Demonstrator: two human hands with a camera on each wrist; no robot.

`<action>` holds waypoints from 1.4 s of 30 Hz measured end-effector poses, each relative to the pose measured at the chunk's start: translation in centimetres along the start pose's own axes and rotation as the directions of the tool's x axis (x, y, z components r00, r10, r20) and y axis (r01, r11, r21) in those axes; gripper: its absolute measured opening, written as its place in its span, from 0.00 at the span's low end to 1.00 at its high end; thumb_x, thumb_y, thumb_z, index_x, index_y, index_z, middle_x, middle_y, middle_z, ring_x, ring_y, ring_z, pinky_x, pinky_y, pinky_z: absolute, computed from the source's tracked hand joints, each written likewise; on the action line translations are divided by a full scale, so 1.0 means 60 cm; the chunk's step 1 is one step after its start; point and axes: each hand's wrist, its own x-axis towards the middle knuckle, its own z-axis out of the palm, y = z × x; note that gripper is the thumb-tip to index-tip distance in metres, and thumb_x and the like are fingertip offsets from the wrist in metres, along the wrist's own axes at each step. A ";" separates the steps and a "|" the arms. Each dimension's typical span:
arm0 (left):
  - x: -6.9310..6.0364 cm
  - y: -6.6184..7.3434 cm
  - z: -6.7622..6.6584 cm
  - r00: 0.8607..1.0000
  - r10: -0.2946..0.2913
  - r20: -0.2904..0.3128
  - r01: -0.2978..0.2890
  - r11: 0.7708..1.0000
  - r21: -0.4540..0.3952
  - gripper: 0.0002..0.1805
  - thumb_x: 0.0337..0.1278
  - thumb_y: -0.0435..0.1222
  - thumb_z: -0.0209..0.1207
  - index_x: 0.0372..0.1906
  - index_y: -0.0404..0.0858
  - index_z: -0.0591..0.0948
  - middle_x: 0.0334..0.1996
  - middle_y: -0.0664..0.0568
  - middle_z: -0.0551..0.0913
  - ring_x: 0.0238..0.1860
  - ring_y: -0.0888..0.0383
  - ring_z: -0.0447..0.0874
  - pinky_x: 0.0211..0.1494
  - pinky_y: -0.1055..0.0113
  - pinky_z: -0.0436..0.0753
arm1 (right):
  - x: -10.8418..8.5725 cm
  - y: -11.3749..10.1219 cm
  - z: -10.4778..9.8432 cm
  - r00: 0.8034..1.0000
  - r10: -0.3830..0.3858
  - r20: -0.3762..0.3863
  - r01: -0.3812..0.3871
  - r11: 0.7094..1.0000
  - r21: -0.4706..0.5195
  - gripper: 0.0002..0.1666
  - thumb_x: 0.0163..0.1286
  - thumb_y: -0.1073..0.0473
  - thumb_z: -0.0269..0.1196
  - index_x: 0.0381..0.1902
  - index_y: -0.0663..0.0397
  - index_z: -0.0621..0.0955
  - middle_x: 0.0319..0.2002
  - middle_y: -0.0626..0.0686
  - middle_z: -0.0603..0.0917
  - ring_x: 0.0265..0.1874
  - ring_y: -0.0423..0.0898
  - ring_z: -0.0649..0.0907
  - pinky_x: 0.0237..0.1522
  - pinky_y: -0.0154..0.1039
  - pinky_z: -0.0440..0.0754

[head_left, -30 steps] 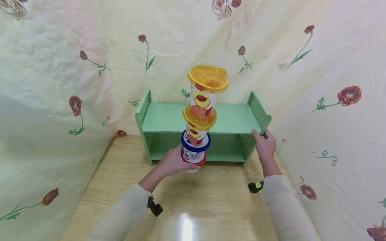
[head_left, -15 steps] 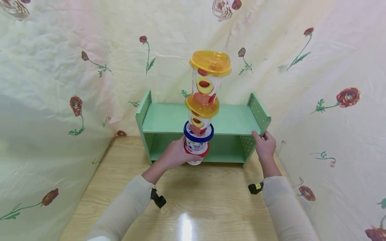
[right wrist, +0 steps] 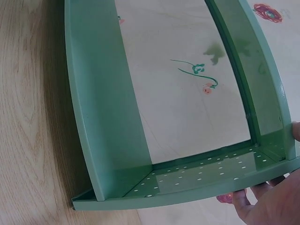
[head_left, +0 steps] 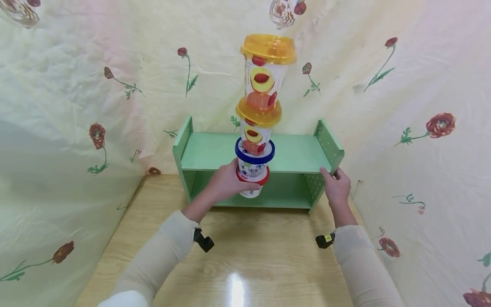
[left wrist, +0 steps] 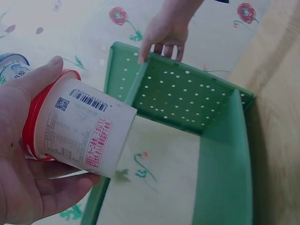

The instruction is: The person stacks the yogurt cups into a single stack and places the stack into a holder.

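My left hand [head_left: 224, 181] grips the bottom of a tall stack of cups, its thumb and fingers around the lowest, a white cup with a red lid [left wrist: 86, 129]. On that stands a white cup with a blue lid [head_left: 255, 155], then two clear fruit-printed cups with orange lids, the lower cup [head_left: 255, 134] and the larger upper cup [head_left: 264, 79]. The stack is held in the air before a green two-tier shelf [head_left: 215, 149], leaning slightly. My right hand [head_left: 337, 187] holds the shelf's right side panel, thumb at the upper board's front corner.
The shelf stands on a wood-grain table [head_left: 268, 247], close to the back wall. Flower-printed cloth [head_left: 145, 38] surrounds the table at the back and both sides. The shelf's side panels [head_left: 331, 143] rise above its upper board.
My left hand has raised the cup stack and moved it slightly right and toward the shelf. My right hand keeps its hold on the shelf's side.
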 end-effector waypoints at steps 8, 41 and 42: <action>0.018 0.022 -0.021 0.999 0.034 -0.041 -0.032 0.998 0.047 0.45 0.40 0.60 0.77 0.64 0.53 0.70 0.52 0.61 0.82 0.50 0.58 0.82 0.51 0.56 0.85 | 0.003 0.002 -0.001 1.000 0.002 0.003 -0.002 1.000 0.000 0.38 0.71 0.43 0.64 0.73 0.54 0.71 0.72 0.57 0.70 0.71 0.52 0.70 0.69 0.47 0.71; 0.122 0.005 -0.036 0.998 0.062 0.018 -0.062 0.998 0.012 0.48 0.39 0.64 0.74 0.67 0.52 0.70 0.54 0.59 0.82 0.51 0.58 0.81 0.52 0.56 0.83 | -0.001 0.002 0.000 1.000 0.015 0.005 -0.015 1.000 -0.004 0.40 0.71 0.42 0.64 0.74 0.52 0.68 0.74 0.55 0.68 0.73 0.51 0.66 0.71 0.49 0.68; 0.126 0.005 -0.036 0.998 0.063 0.021 -0.063 0.998 0.011 0.48 0.39 0.64 0.74 0.67 0.52 0.70 0.54 0.59 0.82 0.51 0.58 0.81 0.53 0.56 0.83 | 0.000 0.002 0.000 1.000 0.011 0.004 -0.011 1.000 -0.003 0.40 0.71 0.42 0.64 0.74 0.52 0.68 0.74 0.55 0.68 0.73 0.52 0.66 0.71 0.49 0.68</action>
